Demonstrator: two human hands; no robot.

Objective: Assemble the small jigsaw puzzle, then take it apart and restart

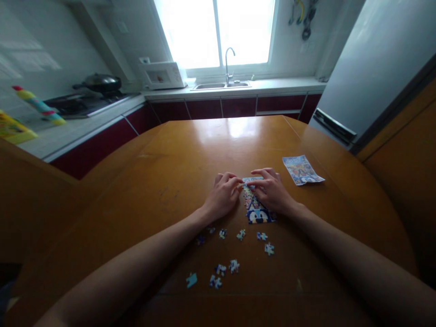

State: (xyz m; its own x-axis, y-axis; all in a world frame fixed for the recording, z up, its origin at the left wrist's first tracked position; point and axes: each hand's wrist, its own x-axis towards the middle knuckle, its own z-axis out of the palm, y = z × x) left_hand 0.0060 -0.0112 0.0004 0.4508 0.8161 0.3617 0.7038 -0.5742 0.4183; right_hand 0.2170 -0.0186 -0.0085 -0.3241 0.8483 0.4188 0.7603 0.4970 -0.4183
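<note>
- In the head view, the half-built puzzle is lying flat on the wooden table, about in its middle and straight in front of the person; both hands are meeting at its far edge.
- The left hand is curling its fingers, and the tips are touching the top left corner of the puzzle; I cannot tell if it is pinching a small piece or only pressing.
- The right hand is lying with fingers stretched over the top edge and the right side; it is pressing down and not gripping anything.
- Loose pieces are lying scattered nearer to the person, apart from each other; a printed leaflet is lying to the right, near the right hand but not touching it.
- The pieces are looking like thin card, very light and rather stiff; on this glossy table they are probably sliding easily, so a single one is best pinched at its edges between thumb and forefinger.
- The joined part is seeming fragile and is likely coming apart if lifted by one corner; it is better kept flat and pushed from its sides.
</note>
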